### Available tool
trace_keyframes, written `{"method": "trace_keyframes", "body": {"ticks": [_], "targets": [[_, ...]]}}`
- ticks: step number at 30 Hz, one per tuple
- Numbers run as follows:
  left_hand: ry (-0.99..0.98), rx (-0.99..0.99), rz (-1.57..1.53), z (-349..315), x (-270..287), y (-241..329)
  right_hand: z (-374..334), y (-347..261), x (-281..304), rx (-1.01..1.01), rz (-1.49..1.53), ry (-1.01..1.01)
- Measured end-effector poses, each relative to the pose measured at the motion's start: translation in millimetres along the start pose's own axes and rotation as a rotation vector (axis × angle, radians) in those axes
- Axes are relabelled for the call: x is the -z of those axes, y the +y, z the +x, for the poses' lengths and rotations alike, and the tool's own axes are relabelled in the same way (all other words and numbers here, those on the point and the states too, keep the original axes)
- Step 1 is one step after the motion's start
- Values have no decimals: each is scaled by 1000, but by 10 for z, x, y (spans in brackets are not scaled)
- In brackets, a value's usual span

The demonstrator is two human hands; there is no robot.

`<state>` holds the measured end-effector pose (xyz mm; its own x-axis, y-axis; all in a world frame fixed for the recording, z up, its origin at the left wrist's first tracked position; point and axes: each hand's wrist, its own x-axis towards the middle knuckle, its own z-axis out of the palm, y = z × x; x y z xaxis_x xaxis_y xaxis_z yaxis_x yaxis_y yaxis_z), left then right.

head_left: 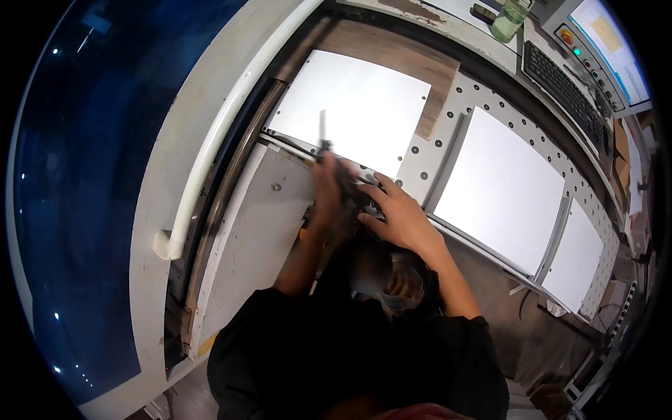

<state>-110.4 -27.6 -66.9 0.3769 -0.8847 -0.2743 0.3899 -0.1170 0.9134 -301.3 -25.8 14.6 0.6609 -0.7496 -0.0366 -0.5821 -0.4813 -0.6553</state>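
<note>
My left hand (327,187) is closed around a slim dark tool with a thin, pale shaft (323,127) pointing away from me. Motion blurs it, so its exact kind is unclear. The shaft lies over a white rectangular panel (353,105) with small holes along its edges. My right hand (402,215) is beside the near corner of that panel, fingers stretched out and apart. Between my hands sits a dark object with metallic parts (371,207), mostly covered and hard to make out. Whether the right fingertips touch it or the panel's edge, I cannot tell.
A brown board (442,94) lies under the panel on a dotted worktable (424,162). Rightward are a stack of white panels (504,185) and another white panel (575,255). A white rail (217,133) curves along the left. Keyboard (560,87), bottle (509,22) and monitor (619,45) stand far right.
</note>
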Motion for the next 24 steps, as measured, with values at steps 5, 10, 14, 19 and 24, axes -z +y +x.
{"method": "trace_keyframes", "body": {"ticks": [5, 10, 14, 19, 24], "targets": [[225, 35, -107, 369, 943, 361, -147, 156, 252, -82, 266, 345], [154, 55, -30, 793, 936, 670, -351, 541, 438, -241, 223, 586], [60, -1, 79, 1387, 653, 897, -483, 818, 465, -278, 218, 709], [-29, 84, 162, 1802, 416, 991, -622, 1303, 273, -327, 476, 779], [-763, 263, 551, 699, 76, 883, -688, 1349, 264, -358, 723, 892]]}}
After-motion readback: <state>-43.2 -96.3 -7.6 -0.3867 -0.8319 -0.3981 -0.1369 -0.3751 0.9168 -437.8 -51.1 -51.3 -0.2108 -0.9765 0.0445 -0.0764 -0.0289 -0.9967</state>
